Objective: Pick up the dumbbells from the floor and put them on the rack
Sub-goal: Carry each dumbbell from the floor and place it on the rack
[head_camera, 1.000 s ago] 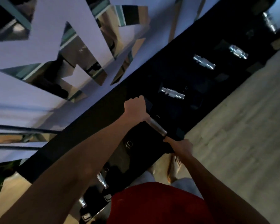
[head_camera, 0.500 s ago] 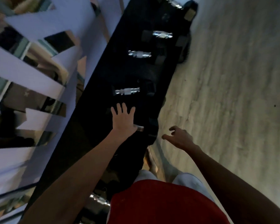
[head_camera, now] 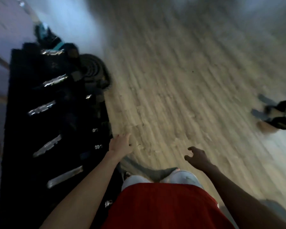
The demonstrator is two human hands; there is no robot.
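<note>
The head view is blurred by motion. A black dumbbell rack (head_camera: 20, 129) fills the left side, with several dumbbells lying on it, their silver handles (head_camera: 47, 146) shining. A black dumbbell (head_camera: 282, 114) lies on the wooden floor at the far right. My left hand (head_camera: 120, 144) hangs just off the rack's front edge, fingers relaxed and holding nothing. My right hand (head_camera: 196, 157) is out over the floor with loosely curled fingers, also holding nothing.
A dark round stack of weight plates (head_camera: 93, 70) sits on the floor at the rack's far end, beside a teal and black object (head_camera: 51, 38). Light wooden floor (head_camera: 180, 80) stretches between the rack and the lone dumbbell. A pale wall runs behind the rack.
Both hands let go of the dumbbell handle on the rack and drew back. The view swung right, from the rack toward the floor, bringing a dumbbell on the floor into sight.
</note>
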